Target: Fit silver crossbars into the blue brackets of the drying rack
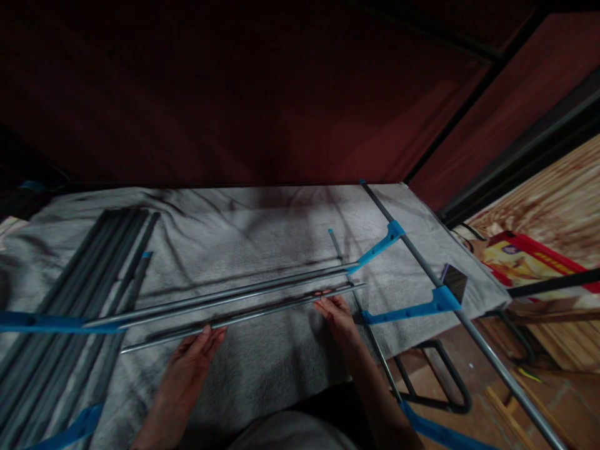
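Note:
A thin grey metal tube (267, 314) runs nearly level across the front of the grey cloth. My left hand (194, 356) is closed on its left part, thumb over the tube. Near the right end, my right hand (336, 315) pinches the same tube between thumb and fingers. Just beyond lie two more thin tubes (234, 292), side by side. Their right ends reach a blue plastic bracket (377, 250). Closer to my right hand is another blue bracket (412, 309). Both brackets join a thick grey tube (422, 261) to a thinner tube.
Several thick grey tubes (89, 262) lie together at the left, with a blue bracket (56, 322) across them. A dark phone-like slab (454, 281) rests at the cloth's right side. Beyond it are a red and yellow package (529, 259) and a black metal frame (440, 381).

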A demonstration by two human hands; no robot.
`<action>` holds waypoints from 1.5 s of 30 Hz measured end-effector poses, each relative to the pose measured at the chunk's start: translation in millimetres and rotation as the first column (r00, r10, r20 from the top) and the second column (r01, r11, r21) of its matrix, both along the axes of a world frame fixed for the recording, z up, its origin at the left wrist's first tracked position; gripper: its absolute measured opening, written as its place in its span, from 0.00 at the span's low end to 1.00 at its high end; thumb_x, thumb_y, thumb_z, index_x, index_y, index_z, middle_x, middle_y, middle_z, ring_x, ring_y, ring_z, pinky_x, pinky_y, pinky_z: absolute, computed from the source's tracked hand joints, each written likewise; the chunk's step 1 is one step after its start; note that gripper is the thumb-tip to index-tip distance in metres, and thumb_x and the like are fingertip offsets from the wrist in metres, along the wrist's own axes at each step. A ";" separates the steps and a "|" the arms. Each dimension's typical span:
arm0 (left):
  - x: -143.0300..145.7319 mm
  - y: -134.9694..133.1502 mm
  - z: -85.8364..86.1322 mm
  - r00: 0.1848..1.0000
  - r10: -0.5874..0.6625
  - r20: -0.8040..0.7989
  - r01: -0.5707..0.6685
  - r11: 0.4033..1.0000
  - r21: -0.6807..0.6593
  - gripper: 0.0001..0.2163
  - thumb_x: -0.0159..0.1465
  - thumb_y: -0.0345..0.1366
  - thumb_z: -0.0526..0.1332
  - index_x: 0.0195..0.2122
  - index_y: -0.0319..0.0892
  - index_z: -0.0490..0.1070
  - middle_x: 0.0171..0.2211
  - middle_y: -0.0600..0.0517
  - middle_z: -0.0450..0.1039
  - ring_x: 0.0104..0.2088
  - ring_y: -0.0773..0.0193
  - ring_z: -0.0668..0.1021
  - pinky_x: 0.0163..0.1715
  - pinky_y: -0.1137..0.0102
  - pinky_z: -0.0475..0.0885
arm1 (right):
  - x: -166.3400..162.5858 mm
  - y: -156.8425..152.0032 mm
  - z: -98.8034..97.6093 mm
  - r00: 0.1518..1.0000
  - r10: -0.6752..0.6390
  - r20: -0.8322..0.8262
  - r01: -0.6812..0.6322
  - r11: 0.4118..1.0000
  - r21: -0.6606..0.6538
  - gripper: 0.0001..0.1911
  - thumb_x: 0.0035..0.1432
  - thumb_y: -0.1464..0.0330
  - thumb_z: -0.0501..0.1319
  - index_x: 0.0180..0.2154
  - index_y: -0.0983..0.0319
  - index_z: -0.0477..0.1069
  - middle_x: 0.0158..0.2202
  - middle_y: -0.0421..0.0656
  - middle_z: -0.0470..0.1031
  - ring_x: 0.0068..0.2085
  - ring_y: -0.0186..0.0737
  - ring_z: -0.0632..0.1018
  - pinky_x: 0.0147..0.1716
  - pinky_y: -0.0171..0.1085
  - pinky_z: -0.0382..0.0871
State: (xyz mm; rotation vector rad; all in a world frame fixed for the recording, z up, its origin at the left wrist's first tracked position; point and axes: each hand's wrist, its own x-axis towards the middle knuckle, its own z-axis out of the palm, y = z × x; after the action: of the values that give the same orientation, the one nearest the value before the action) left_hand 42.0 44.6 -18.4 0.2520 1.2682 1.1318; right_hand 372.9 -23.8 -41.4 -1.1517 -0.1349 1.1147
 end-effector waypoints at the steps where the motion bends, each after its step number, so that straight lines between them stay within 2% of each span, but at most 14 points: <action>1: 0.0 0.2 0.2 1.000 -0.001 -0.001 0.001 1.000 -0.009 0.10 0.51 0.27 0.77 0.24 0.45 0.77 0.28 0.55 0.84 0.35 0.61 0.88 0.42 0.71 0.85 | -0.4 -0.3 1.4 1.000 0.004 -0.002 -0.004 1.000 0.002 0.23 0.37 0.59 0.85 0.35 0.54 0.80 0.39 0.40 0.85 0.43 0.41 0.83 0.47 0.41 0.82; 11: 4.5 1.3 10.4 1.000 0.008 -0.008 -0.008 0.999 -0.044 0.10 0.56 0.27 0.75 0.23 0.43 0.76 0.27 0.53 0.84 0.33 0.61 0.88 0.40 0.71 0.85 | -1.1 -0.2 6.0 1.000 0.000 -0.019 -0.001 1.000 -0.016 0.24 0.36 0.59 0.85 0.33 0.55 0.78 0.34 0.37 0.82 0.37 0.38 0.83 0.44 0.40 0.82; 17: 3.8 0.5 9.1 1.000 0.003 0.006 -0.003 1.000 -0.014 0.09 0.55 0.30 0.77 0.24 0.43 0.78 0.30 0.51 0.85 0.34 0.61 0.88 0.40 0.72 0.84 | -0.5 -1.0 5.6 1.000 0.002 -0.015 -0.002 1.000 -0.026 0.24 0.37 0.59 0.85 0.34 0.56 0.78 0.32 0.36 0.80 0.36 0.38 0.83 0.42 0.39 0.82; 22: 3.6 -0.8 8.5 1.000 0.020 0.002 -0.020 1.000 -0.015 0.10 0.55 0.30 0.77 0.23 0.44 0.77 0.27 0.54 0.83 0.32 0.63 0.87 0.40 0.71 0.85 | -0.6 -1.1 5.9 1.000 0.011 -0.005 -0.011 0.999 -0.030 0.23 0.39 0.57 0.84 0.34 0.56 0.78 0.32 0.37 0.80 0.36 0.38 0.82 0.42 0.39 0.82; 32: 3.1 -1.6 2.8 1.000 0.012 -0.013 -0.012 1.000 0.000 0.12 0.54 0.33 0.79 0.23 0.45 0.76 0.27 0.54 0.83 0.33 0.62 0.87 0.40 0.71 0.84 | 0.1 -4.0 7.1 0.998 0.049 -0.026 -0.049 0.999 0.006 0.20 0.41 0.62 0.84 0.35 0.55 0.79 0.34 0.38 0.81 0.39 0.40 0.82 0.48 0.43 0.82; 39: 5.4 -0.9 7.4 0.998 0.053 -0.024 -0.053 0.999 0.001 0.12 0.52 0.30 0.79 0.23 0.46 0.76 0.32 0.57 0.85 0.33 0.62 0.86 0.43 0.67 0.84 | 0.3 -3.0 7.3 0.999 0.048 -0.020 -0.048 0.999 -0.011 0.22 0.42 0.60 0.84 0.37 0.56 0.79 0.34 0.38 0.80 0.38 0.40 0.83 0.45 0.42 0.82; 45: 4.3 -1.2 6.1 0.999 0.043 0.003 -0.043 0.999 0.019 0.10 0.51 0.27 0.78 0.23 0.46 0.78 0.34 0.56 0.86 0.37 0.62 0.86 0.44 0.68 0.84 | 1.2 -2.0 7.0 0.998 0.052 -0.019 -0.053 0.998 -0.036 0.24 0.39 0.57 0.85 0.35 0.57 0.78 0.33 0.38 0.80 0.37 0.39 0.83 0.43 0.41 0.81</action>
State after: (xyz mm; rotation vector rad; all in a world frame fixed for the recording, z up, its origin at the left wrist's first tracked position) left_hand 46.3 43.4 -12.2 0.2386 1.2663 1.1807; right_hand 374.1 -25.8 -34.4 -1.1763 -0.1316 1.1781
